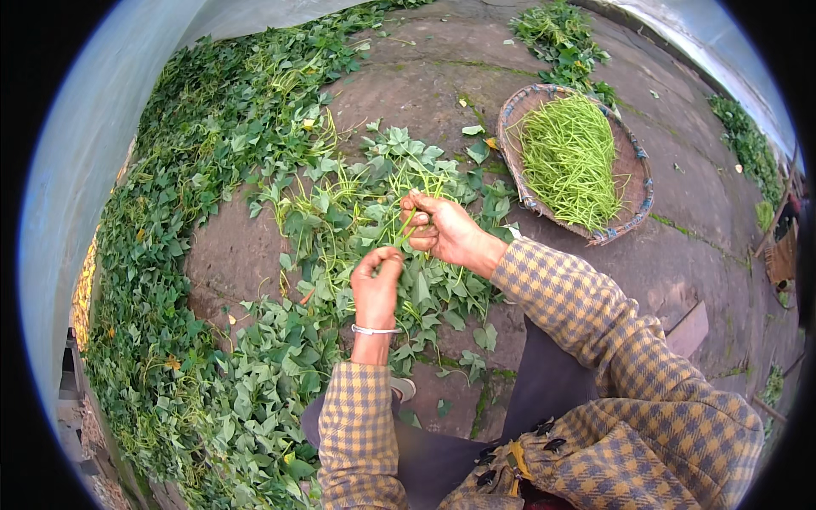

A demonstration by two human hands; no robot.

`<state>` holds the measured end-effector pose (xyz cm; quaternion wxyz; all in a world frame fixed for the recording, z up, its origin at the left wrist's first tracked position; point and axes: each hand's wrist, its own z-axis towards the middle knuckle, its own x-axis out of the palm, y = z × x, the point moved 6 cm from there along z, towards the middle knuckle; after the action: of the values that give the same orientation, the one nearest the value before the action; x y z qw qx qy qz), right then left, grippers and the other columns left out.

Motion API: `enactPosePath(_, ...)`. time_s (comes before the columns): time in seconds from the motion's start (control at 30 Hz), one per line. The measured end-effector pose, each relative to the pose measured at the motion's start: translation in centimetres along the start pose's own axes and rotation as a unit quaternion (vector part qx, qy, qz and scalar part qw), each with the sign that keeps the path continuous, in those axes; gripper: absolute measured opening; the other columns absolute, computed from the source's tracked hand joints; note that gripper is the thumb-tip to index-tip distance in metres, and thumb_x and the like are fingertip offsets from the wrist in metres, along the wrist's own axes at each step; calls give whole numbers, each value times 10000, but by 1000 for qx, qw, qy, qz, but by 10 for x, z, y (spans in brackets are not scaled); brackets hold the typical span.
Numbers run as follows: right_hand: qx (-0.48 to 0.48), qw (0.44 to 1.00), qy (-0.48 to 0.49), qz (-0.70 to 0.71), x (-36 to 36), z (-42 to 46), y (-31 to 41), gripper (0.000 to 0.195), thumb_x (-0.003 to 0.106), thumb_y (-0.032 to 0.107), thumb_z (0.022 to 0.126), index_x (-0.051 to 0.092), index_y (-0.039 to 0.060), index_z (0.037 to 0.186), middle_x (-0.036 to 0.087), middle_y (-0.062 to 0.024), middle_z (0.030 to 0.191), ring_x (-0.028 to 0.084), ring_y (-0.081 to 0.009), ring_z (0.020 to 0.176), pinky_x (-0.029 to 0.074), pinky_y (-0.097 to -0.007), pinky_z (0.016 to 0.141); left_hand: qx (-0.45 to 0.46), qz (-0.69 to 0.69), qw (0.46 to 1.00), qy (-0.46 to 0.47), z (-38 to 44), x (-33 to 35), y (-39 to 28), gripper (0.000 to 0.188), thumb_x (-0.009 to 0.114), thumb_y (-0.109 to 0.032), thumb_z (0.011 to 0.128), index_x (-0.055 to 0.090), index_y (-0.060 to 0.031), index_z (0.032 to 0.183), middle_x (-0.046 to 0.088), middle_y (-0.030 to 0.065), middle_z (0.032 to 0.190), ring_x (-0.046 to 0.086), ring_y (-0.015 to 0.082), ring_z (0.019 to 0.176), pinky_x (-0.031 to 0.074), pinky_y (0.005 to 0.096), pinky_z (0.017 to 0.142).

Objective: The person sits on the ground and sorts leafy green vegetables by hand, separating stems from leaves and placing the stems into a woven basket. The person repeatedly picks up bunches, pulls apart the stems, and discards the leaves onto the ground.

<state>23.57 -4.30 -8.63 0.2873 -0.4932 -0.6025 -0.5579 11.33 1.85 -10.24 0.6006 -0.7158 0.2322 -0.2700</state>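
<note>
My right hand [449, 233] is closed around a few thin green leaf stems [408, 224], which stick out past the thumb and fingers. Just below and to the left, my left hand [376, 280], slightly blurred, has thumb and forefinger pinched at the lower ends of these stems. A pale bangle circles the left wrist. Both hands are above a loose heap of cut green vines and leaves [347, 239] on the ground. Right of the hands lies a round woven bamboo tray [631, 185], with a thick pile of stripped green stems [567, 159] in it.
A broad bank of leafy vines [178, 223] runs down the left side beside a translucent plastic sheet [76, 191]. More leafy greens [561, 41] lie beyond the tray. Mossy seams cross the stone ground [408, 83]. My bent knees are close below the hands.
</note>
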Motion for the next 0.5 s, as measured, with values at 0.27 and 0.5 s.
enactPosePath(0.27, -27, 996, 23, 78, 4, 0, 12, 249, 364, 280, 996, 455, 97, 856, 364, 53, 631, 272, -48, 471, 254, -194, 417, 10, -84, 995, 55, 7, -13, -4, 102, 539, -96, 870, 609, -21, 869, 604, 26, 854, 531, 110, 810, 423, 263, 794)
enactPosePath(0.5, -45, 998, -8, 44, -4, -4, 14, 240, 379, 286, 991, 462, 100, 864, 374, 46, 655, 281, -54, 499, 271, -203, 445, 6, 118, 980, 158, -14, 30, -11, 186, 659, -166, 851, 675, 14, 893, 655, 33, 889, 559, 100, 835, 439, 245, 804)
